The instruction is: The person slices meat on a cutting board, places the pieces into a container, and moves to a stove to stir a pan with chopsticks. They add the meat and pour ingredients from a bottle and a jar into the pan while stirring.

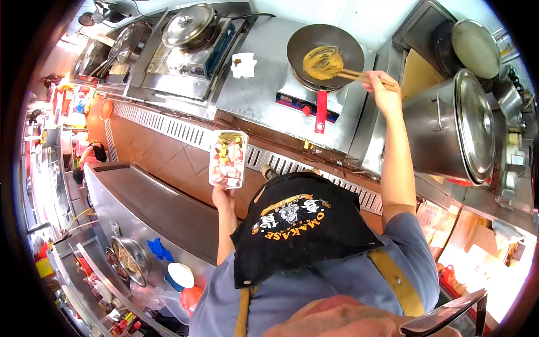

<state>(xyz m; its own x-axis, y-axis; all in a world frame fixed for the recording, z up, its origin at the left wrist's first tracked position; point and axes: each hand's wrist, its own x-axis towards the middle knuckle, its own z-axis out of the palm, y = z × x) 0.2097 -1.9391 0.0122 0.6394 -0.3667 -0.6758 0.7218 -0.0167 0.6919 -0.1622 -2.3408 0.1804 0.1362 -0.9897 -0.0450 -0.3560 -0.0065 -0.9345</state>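
My right hand [385, 92] is closed round a pair of wooden chopsticks [359, 74]. Their tips reach into yellow, egg-like food [323, 62] spread in the dark pan [300, 48]. A red handle [321, 112] points from the pan towards me, over a portable gas stove [286, 100]. On my left, away from the counter, my left hand [223, 196] grips the near end of a white rectangular container [244, 171]. Chopped pink, white and yellow-green pieces [229, 157] fill it. Most of my left fingers are hidden beneath the container.
A tall lidded steel pot [426, 126] stands right of my right arm. Left along the steel counter [255, 84] are a white cloth or paper [243, 65] and another stove with a lidded pot [188, 25]. Behind my left arm is a steel worktop [151, 202] with bowls beyond.
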